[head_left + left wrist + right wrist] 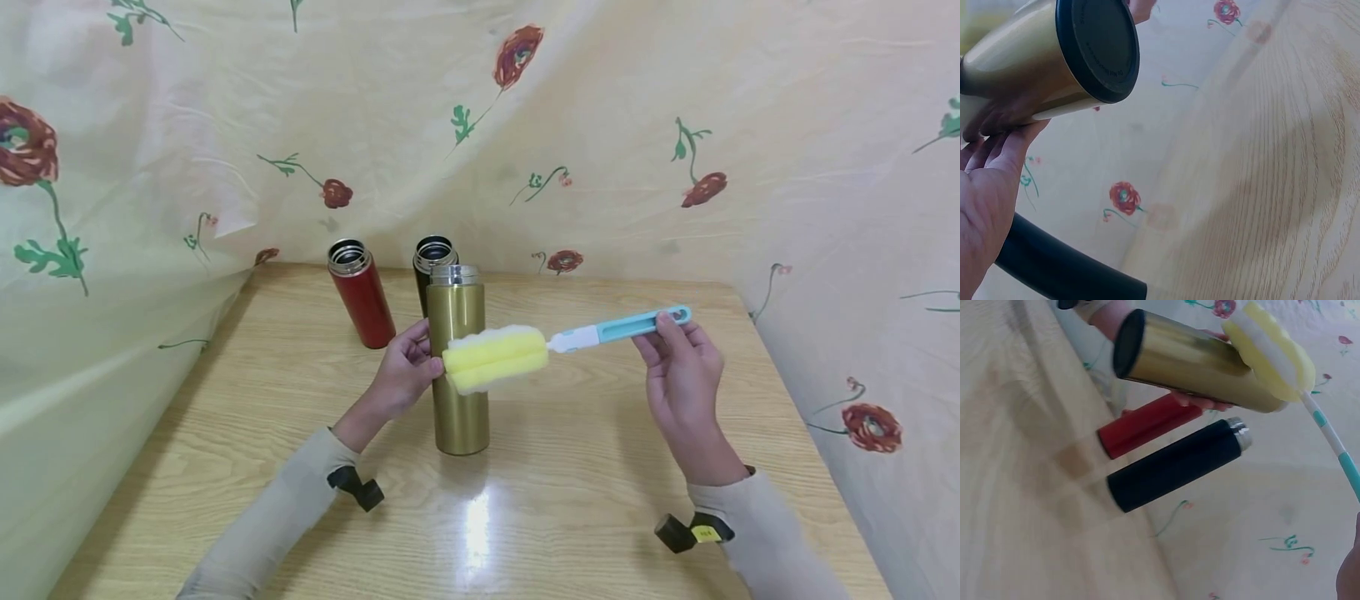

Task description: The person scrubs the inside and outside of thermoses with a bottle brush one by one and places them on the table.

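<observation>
My left hand (405, 372) grips a gold vacuum flask (462, 425) from its left side, holding it upright above the table. The flask's lid is off, and its dark base (1100, 47) faces the left wrist view. In my right hand (684, 383) I pinch the light blue handle of a bottle brush (637, 325) near its end. The brush's yellow and white sponge head (498, 358) points left and overlaps the flask's front in the head view. The right wrist view shows the sponge (1272, 353) beside the upper half of the gold flask (1191, 359).
A red flask (363, 296) without a lid stands at the back left of the wooden table (570, 500). Next to it is a black flask (1175, 465), also lidless and partly behind the gold one. Flowered cloth (600, 108) hangs behind and along the sides.
</observation>
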`<state>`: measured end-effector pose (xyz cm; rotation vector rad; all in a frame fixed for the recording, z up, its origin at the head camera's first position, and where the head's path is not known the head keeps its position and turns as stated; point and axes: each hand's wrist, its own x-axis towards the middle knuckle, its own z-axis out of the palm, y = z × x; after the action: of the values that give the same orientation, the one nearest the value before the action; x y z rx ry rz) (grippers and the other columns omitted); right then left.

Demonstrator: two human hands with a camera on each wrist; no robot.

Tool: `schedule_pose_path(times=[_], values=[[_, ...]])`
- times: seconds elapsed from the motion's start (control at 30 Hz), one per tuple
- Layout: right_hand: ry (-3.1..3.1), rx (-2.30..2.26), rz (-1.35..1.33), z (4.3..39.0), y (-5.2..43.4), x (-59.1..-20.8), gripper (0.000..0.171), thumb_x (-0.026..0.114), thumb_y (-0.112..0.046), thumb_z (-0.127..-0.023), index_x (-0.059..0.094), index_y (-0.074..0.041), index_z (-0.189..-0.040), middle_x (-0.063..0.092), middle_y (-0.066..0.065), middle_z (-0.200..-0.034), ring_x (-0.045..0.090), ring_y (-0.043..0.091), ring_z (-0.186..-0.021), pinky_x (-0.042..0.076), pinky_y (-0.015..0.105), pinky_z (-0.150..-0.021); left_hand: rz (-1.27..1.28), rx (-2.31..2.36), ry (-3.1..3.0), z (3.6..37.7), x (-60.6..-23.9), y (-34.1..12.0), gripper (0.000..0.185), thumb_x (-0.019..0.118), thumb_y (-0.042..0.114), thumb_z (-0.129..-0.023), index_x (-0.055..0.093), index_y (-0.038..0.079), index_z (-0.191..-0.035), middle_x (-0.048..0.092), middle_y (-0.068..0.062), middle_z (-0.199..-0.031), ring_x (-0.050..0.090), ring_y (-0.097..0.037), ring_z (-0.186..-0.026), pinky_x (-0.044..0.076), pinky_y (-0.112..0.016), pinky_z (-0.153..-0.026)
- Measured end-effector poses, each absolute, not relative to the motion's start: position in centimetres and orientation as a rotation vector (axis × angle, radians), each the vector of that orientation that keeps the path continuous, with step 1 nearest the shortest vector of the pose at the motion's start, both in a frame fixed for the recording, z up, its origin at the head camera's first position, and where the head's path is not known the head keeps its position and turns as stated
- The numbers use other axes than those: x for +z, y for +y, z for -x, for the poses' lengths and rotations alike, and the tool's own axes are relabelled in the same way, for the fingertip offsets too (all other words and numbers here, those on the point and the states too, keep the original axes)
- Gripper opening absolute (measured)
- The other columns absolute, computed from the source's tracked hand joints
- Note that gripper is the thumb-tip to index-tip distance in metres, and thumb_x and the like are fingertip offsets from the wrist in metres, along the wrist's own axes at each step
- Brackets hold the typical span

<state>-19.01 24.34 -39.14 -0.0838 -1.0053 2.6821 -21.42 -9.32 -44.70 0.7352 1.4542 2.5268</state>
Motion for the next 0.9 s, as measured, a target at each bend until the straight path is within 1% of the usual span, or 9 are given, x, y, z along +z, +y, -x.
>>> schedule_pose_path(times=[0.2,0.3,0.47,0.63,0.8,0.9], values=[[-1.103,2.716,0.151,17.8,24.8,-40.8,0.01,0.067,0.0,-0.096,0.059,0.004,-0.1,0.067,0.009,-0.091,0.073,0.017,-0.081,0.059,0.024,-0.082,-0.716,2.516,1.497,21.4,-44.6,-9.4,0.094,0.091,0.039,-0.074,0.046,-0.006,-0.144,0.075,-0.002,-0.112,0.071,-0.012,-0.099,0.06,-0.024,-0.083],[-1.144,2.715,0.175,17.3,25.0,-41.4,0.009,0.067,0.0,-0.097,0.059,0.003,-0.1,0.066,0.008,-0.092,0.072,0.016,-0.082,0.059,0.024,-0.083,-0.713,2.512,1.495,21.4,-44.6,-9.4,0.097,0.092,0.038,-0.074,0.044,-0.007,-0.146,0.075,-0.002,-0.114,0.071,-0.014,-0.103,0.06,-0.026,-0.086],[-1.186,2.703,0.177,16.6,25.1,-42.1,0.005,0.064,0.001,-0.098,0.06,0.002,-0.1,0.066,0.007,-0.094,0.071,0.016,-0.084,0.058,0.025,-0.087,-0.718,2.511,1.479,21.5,-44.8,-9.4,0.095,0.092,0.036,-0.076,0.044,-0.005,-0.146,0.074,-0.003,-0.117,0.071,-0.015,-0.106,0.06,-0.028,-0.088],[-1.234,2.705,0.141,15.8,25.2,-42.5,0.006,0.062,0.0,-0.1,0.058,0.002,-0.104,0.065,0.006,-0.097,0.071,0.015,-0.088,0.057,0.026,-0.091,-0.723,2.515,1.472,21.6,-44.9,-9.4,0.092,0.091,0.036,-0.076,0.046,-0.004,-0.145,0.074,-0.004,-0.115,0.071,-0.015,-0.104,0.06,-0.028,-0.088],[-1.248,2.705,0.068,15.2,25.3,-42.8,0.003,0.058,0.002,-0.101,0.06,0.002,-0.103,0.067,0.007,-0.096,0.073,0.017,-0.088,0.058,0.028,-0.089,-0.72,2.506,1.501,21.5,-44.9,-9.3,0.092,0.091,0.039,-0.076,0.047,-0.004,-0.144,0.075,-0.003,-0.114,0.072,-0.015,-0.102,0.06,-0.029,-0.086],[-1.267,2.69,0.028,15.0,25.3,-43.0,0.006,0.057,0.005,-0.101,0.062,0.002,-0.101,0.069,0.008,-0.094,0.074,0.017,-0.086,0.058,0.03,-0.087,-0.724,2.499,1.512,21.5,-44.8,-9.3,0.093,0.09,0.039,-0.077,0.045,-0.006,-0.145,0.074,-0.003,-0.114,0.072,-0.015,-0.102,0.06,-0.029,-0.086]])
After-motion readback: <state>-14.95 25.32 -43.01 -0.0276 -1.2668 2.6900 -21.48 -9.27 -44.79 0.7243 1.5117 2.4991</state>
